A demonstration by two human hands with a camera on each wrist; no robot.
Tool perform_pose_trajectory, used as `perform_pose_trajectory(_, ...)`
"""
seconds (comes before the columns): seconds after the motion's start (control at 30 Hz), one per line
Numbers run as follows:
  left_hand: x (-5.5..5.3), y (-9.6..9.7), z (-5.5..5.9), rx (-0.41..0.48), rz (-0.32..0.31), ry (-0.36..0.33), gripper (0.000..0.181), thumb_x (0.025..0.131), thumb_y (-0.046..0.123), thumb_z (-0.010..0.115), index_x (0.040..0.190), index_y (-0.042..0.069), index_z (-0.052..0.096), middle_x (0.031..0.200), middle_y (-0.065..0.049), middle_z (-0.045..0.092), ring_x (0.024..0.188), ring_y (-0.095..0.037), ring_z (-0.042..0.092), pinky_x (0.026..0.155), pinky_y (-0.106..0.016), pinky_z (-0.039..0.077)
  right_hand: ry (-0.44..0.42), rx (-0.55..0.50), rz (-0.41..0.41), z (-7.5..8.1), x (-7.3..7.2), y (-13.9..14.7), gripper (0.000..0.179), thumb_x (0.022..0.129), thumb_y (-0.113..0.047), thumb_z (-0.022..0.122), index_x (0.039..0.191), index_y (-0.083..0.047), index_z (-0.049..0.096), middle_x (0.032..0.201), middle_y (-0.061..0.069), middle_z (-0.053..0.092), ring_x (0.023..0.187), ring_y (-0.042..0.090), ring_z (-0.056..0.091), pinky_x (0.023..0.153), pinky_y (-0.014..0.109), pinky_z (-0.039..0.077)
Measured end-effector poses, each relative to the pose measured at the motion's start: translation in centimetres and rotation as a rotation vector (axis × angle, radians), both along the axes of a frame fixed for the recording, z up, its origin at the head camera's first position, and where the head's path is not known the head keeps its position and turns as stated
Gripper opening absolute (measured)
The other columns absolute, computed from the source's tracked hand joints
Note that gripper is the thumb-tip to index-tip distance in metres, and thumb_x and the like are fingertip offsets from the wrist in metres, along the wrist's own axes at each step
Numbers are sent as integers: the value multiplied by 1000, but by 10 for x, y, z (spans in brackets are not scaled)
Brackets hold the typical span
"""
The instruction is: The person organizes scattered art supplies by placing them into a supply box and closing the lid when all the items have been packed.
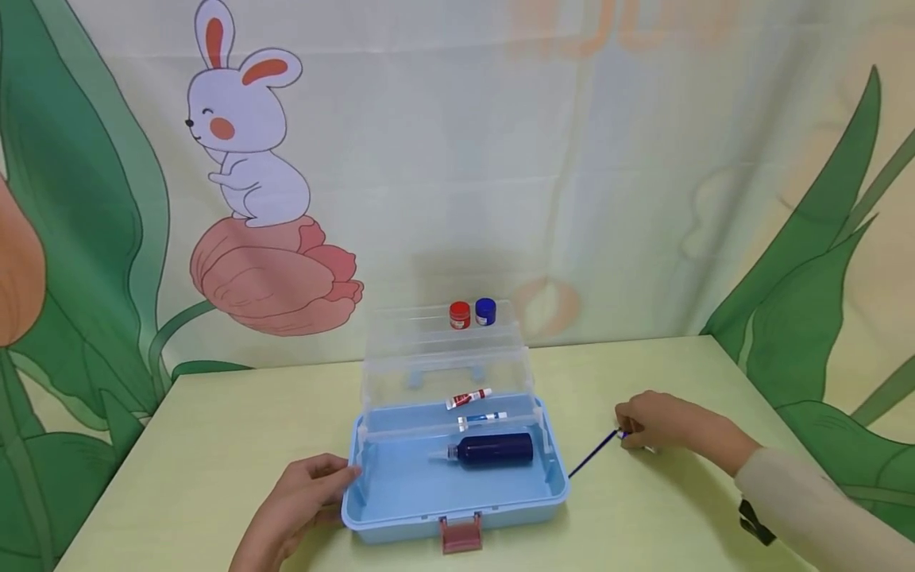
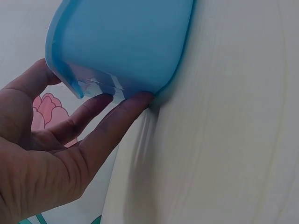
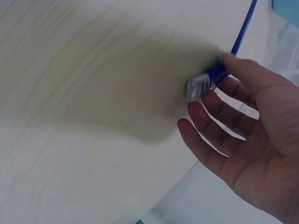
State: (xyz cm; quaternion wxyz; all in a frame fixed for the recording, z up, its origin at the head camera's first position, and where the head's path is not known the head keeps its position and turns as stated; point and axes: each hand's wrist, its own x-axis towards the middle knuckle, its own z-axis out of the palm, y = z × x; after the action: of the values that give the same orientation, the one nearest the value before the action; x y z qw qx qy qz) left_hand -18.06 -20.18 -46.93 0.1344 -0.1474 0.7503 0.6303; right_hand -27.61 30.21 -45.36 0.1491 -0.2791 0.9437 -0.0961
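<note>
A light-blue storage box (image 1: 415, 531) with its clear lid (image 1: 446, 367) swung up stands on the table. At its left end my left hand (image 1: 303, 496) grips the rim and side wall, and the left wrist view shows fingers against the blue plastic. Right of the box, my right hand (image 1: 661, 425) pinches a slim blue stick (image 3: 245, 28) with a pale, flat, blurred end (image 3: 198, 87); its kind is unclear. The stick's other end is by the box's right side. Inside the box lies a dark blue bottle (image 1: 496, 450) with a clear nozzle.
A red-capped jar (image 1: 460, 315) and a blue-capped jar (image 1: 486, 312) are at the raised lid's top. A red tube (image 1: 469, 399) and a blue-and-white tube (image 1: 482, 419) lie at the box's back. A printed cloth (image 1: 443, 159) hangs behind the pale green table (image 1: 214, 445).
</note>
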Motion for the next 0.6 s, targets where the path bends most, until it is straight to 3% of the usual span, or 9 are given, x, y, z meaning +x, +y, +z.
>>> perform_pose_trajectory(0.13, 1, 0, 0, -12, 3, -5, 31, 98, 16, 68, 116, -8, 61, 109, -17, 63, 85, -22, 65, 73, -40, 62, 34, 27, 36, 0, 0, -7, 23, 91, -12, 76, 82, -16, 56, 72, -8, 47, 66, 7, 42, 61, 25, 37)
perform_pose_trajectory(0.33, 1, 0, 0, -8, 10, 12, 28, 98, 14, 68, 113, -8, 61, 106, -16, 62, 83, -21, 64, 72, -40, 62, 63, 45, 10, -4, -2, -9, 26, 85, -8, 74, 77, -18, 51, 69, -8, 43, 66, 9, 40, 60, 25, 31)
perform_pose_trajectory(0.6, 1, 1, 1, -10, 11, 14, 27, 98, 14, 68, 112, -8, 62, 105, -16, 62, 83, -21, 63, 71, -38, 60, 122, -26, 27, -5, 1, -6, 24, 84, -3, 74, 78, -17, 55, 68, -9, 43, 64, 7, 40, 59, 24, 33)
